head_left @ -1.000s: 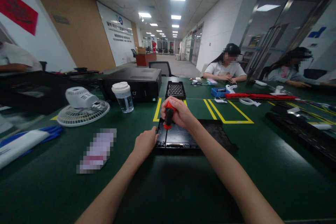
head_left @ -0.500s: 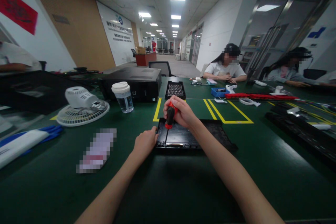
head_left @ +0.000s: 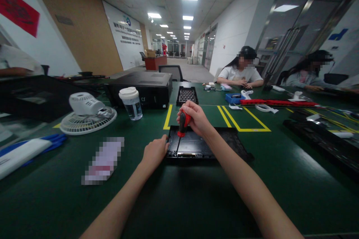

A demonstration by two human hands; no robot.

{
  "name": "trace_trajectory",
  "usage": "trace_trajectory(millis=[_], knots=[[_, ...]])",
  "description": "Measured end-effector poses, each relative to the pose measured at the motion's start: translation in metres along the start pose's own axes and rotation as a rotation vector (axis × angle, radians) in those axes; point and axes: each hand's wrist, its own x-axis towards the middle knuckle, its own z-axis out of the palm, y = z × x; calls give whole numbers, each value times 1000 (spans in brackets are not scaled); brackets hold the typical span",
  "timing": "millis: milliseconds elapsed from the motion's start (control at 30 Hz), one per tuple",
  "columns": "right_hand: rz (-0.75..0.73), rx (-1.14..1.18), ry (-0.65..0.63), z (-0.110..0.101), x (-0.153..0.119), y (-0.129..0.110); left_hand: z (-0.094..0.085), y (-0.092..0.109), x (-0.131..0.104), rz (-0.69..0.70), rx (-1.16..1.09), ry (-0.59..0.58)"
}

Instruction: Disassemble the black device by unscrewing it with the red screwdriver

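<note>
A red-and-black screwdriver [head_left: 183, 122] is gripped in my right hand [head_left: 194, 116], its thin shaft slanting down to the lower left part of a flat black plastic panel [head_left: 209, 143]. The panel lies on the green table, its raised rim facing up, and a shiny strip shows along its near edge. My left hand [head_left: 155, 151] is closed on the panel's left edge; its fingertips are partly hidden there. Whether the screwdriver's tip sits in a screw is too small to make out.
Beyond the panel stands a black tray [head_left: 187, 95] of small parts. To the left are a lidded cup [head_left: 131, 103], a white fan [head_left: 88, 114], a black computer case [head_left: 140, 86] and blue gloves [head_left: 57, 140]. At right lie a blue box [head_left: 235, 98] and black parts [head_left: 322, 142]. Co-workers sit farther back.
The screwdriver's handle has tilted slightly to the right and my right hand has shifted a little with it, its fingers turned around the handle. My left hand and the panel have stayed put.
</note>
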Motion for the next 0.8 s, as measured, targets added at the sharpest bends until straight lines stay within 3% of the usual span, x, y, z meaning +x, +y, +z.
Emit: trace_trajectory(millis=[800], knots=[[-144,-434,85,21,1,-13,2,-2,0,8,-18,21]])
